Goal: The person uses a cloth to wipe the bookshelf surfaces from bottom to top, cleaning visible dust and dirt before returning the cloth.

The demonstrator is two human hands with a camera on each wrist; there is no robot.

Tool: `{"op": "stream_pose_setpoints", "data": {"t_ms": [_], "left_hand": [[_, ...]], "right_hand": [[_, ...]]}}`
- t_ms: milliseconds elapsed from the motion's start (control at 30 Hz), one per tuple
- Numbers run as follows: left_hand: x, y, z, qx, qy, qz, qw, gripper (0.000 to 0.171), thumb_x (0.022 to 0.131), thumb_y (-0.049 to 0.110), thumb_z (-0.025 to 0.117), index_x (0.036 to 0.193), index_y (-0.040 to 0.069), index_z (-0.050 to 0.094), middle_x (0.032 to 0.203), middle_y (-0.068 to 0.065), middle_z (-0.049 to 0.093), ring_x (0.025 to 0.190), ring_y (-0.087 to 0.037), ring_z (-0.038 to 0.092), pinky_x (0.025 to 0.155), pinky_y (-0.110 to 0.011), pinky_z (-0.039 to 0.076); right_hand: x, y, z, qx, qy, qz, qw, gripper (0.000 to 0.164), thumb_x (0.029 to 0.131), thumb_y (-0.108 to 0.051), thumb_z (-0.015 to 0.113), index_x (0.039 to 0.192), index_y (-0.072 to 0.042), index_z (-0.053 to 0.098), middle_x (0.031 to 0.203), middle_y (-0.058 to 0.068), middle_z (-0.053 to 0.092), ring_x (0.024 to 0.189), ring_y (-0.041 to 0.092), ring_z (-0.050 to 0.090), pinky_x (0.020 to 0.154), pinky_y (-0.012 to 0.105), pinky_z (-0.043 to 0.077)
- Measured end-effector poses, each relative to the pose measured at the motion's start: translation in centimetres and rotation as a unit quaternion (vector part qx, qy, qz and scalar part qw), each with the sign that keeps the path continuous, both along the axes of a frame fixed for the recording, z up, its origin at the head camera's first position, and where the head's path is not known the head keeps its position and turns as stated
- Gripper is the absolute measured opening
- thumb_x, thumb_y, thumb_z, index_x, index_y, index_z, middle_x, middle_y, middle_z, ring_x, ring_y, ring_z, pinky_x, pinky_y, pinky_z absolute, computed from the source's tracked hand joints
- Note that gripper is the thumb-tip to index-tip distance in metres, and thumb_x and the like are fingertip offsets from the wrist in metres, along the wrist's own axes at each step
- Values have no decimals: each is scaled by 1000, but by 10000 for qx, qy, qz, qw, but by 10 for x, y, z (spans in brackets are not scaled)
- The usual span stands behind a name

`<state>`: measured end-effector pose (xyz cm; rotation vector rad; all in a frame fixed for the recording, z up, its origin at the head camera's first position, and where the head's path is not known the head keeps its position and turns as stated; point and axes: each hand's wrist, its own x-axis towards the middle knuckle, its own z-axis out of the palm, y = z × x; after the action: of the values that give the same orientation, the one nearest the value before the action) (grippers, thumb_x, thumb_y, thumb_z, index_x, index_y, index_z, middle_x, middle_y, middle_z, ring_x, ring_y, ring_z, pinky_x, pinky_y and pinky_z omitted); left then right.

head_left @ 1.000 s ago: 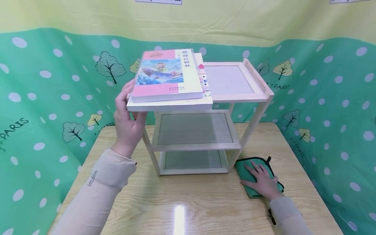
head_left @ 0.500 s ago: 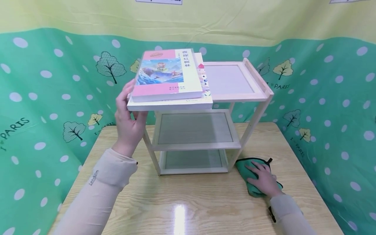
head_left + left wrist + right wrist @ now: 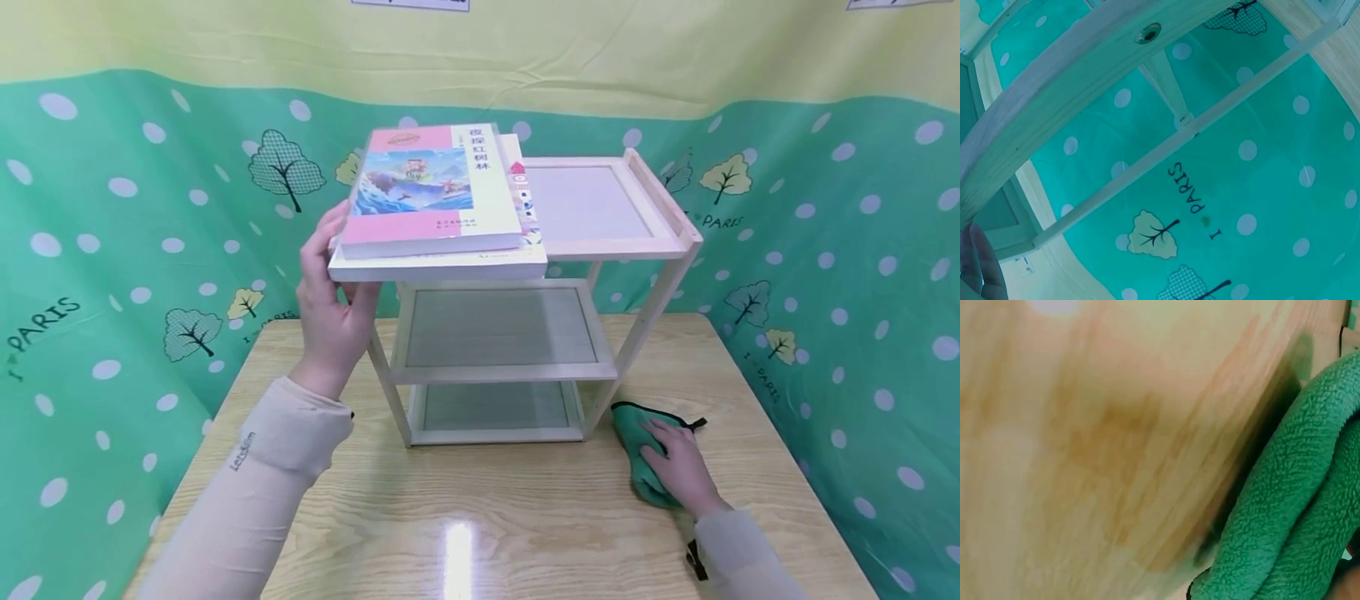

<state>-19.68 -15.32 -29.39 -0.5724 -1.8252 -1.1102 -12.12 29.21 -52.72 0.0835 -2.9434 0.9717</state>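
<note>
At the left end of a pale wooden three-tier shelf (image 3: pixel 510 379), my left hand (image 3: pixel 330 321) grips the front corner of the top tier. Its thumb is below a book with a pink and cream cover (image 3: pixel 431 192) and a larger white book (image 3: pixel 442 269) under it. The books hide that end of the shelf and part of the hand. In the left wrist view, fingertips (image 3: pixel 982 262) lie against the end of a wooden rail (image 3: pixel 1072 94). By the right front leg, my right hand (image 3: pixel 684 467) holds a bunched green cloth (image 3: pixel 637 458) with black edging; its plush folds fill the right wrist view's right side.
All of this stands on a wood-grain table (image 3: pixel 517 517). A green and yellow patterned curtain (image 3: pixel 187 208) hangs behind and along both sides. The middle tier (image 3: pixel 498 329) and bottom tier (image 3: pixel 495 408) sit beneath the books.
My right hand has gone from lying spread on the cloth to gathering it, and the cloth has folded into a narrower bundle. My left hand and the books hold their place.
</note>
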Motion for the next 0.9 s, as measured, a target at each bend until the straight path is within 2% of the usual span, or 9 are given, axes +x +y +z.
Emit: {"op": "stream_pose_setpoints", "data": {"t_ms": [367,633,900], "left_hand": [[-1,1,0,12,31,-6,10000,73,97,60,48,135,-2,40,151,-1,48,54,-2,33,51,-15,30],[-1,0,-1,9,68,-29,10000,71,97,58,49,134,-2,40,151,-2,48,55,-2,34,51,-15,31],[-1,0,0,34,64,-4,10000,73,97,59,49,135,-2,40,150,0,49,53,-2,33,51,-15,30]], "right_hand": [[7,-11,11,102,581,-85,9982,40,93,-10,61,131,3,61,136,27,58,123,42,47,99,62,41],[13,-19,20,-185,245,-91,9995,37,95,-13,60,130,1,62,136,26,57,127,45,48,101,62,42],[19,-29,28,-335,-28,-187,9993,34,91,-11,64,123,-2,68,133,25,60,126,47,51,102,61,43]]}}
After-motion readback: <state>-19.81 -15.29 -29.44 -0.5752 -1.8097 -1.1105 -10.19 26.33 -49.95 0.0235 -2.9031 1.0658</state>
